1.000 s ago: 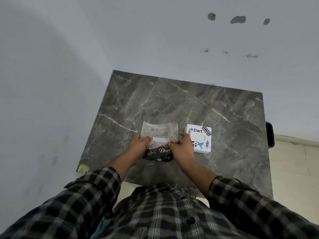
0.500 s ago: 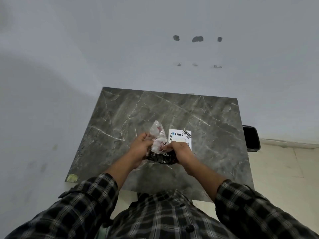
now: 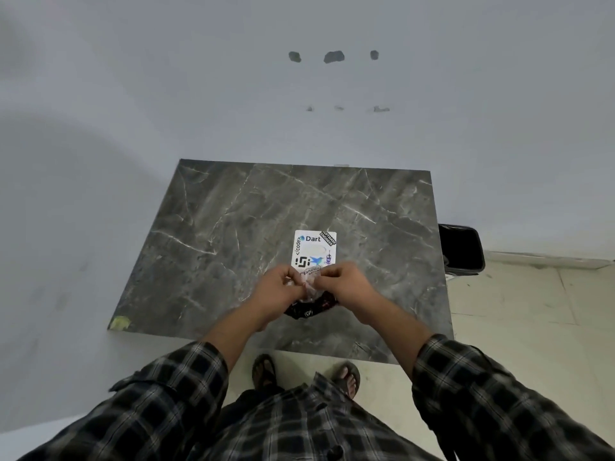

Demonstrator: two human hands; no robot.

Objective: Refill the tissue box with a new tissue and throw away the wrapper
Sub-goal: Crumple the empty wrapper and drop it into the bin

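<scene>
A white tissue box [image 3: 315,249] covered in stickers, one reading "Dart", lies flat on the grey marble table [image 3: 233,221]. Just in front of it my left hand [image 3: 279,289] and my right hand [image 3: 342,281] meet, both pinching a crumpled clear plastic wrapper [image 3: 309,281] with faint red print. Under the hands hangs a dark packet [image 3: 307,309] with white lettering, mostly hidden by my fingers. I cannot tell whether the tissues are inside the wrapper.
A black bin [image 3: 461,247] stands on the tiled floor past the table's right edge. A yellow-green scrap [image 3: 119,322] sits on the table's near left corner. Walls close off the left and far sides. My sandalled feet [image 3: 306,377] are below the table's near edge.
The wrapper went from spread out flat to bunched small between my fingers. My hands have shifted right, to just in front of the tissue box. The head camera has pulled back.
</scene>
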